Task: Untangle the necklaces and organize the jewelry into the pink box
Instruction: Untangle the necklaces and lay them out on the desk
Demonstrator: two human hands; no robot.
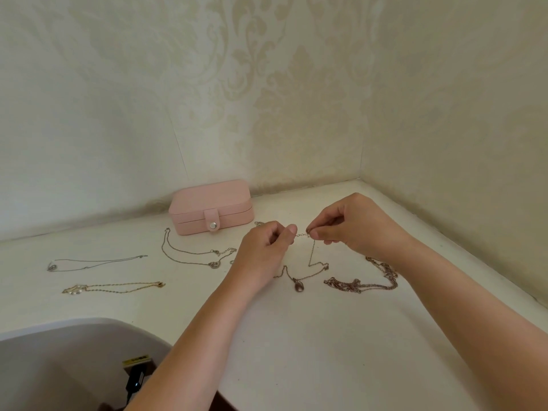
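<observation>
Pendant necklace (298, 287) lies near-centre on the white bench (296, 336), both ends lifted. Left hand (267, 247) and right hand (355, 226) each keep a pinching grip on one chain end, with the clasp (302, 234) stretched between them, probably to work it. Thick chain (361, 284) heaped right. Three thin necklaces (214, 264) laid apart on the left, likely untangled. Pink box (212, 207) far, closed, against a corner of patterned wallpaper (267, 84).

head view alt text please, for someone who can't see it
A left hand and right hand pinch the clasp ends of a pendant necklace over a white table. A closed pink box sits behind, by the wall; other necklaces lie spread around.
</observation>
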